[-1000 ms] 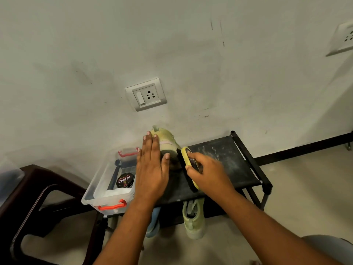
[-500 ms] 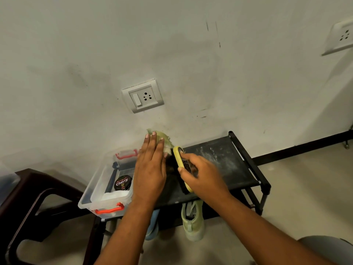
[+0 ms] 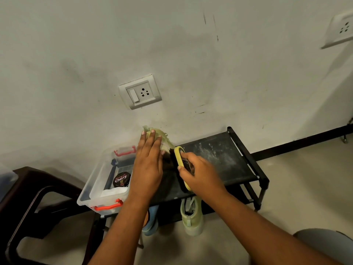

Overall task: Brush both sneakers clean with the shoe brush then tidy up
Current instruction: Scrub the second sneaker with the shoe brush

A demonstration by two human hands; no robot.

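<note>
A pale yellow-green sneaker (image 3: pixel 163 139) lies on the top shelf of the black shoe rack (image 3: pixel 219 155), against the wall. My left hand (image 3: pixel 148 165) rests flat on it with straight fingers and hides most of it. My right hand (image 3: pixel 198 174) grips a shoe brush (image 3: pixel 179 155) with a yellow back and dark bristles, and the bristles press against the sneaker's right side. The second pale green sneaker (image 3: pixel 191 215) stands on the rack's lower shelf, toe toward me.
A clear plastic box (image 3: pixel 99 180) with red clips sits at the rack's left end and holds a black Cherry polish tin (image 3: pixel 122 179) and a white item. A dark brown chair (image 3: pixel 32 190) stands left. A blue shoe (image 3: pixel 151 219) is on the lower shelf.
The brush has slid along the sneaker's side, moving farther from me toward the wall, with my right hand following. My left hand has stayed flat on the sneaker.
</note>
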